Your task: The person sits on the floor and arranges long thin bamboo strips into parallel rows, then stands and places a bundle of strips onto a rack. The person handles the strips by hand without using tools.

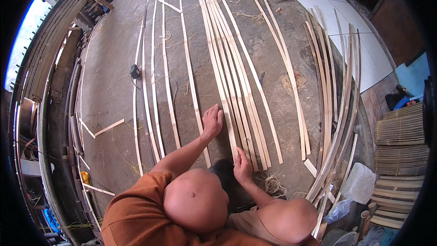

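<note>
The person squats on a concrete floor [114,77] and lays long bamboo strips out side by side, running from the knees toward 12 o'clock.

The left hand [212,122] lies flat and spread, palm down, at the near end of a single strip [190,70] and just left of the main bundle [232,73]. It presses rather than grips. The right hand [242,166] sits lower, at about 5 o'clock from the left hand, fingers curled narrow on the near ends of that bundle; whether it pinches 1 strip or only rests on them, I cannot tell.

As for progress, a fair share looks sorted. At 10 o'clock from the hands, 4 or so thin strips [154,86] lie well apart from one another. The bundle in the middle is packed tight, strips touching or overlapping. At 2 o'clock, 2 more strips [291,77] lie near each other. My judgement is that the middle bundle is what is being evened out at its near ends.

Much seems left: a curved heap [339,105] at 3 o'clock lies unsorted, bending toward the right knee. Short offcuts [109,127] lie at 9 o'clock, and a small dark object [135,71] rests near the left strips. Woven mats [400,130] are stacked at far right.
</note>
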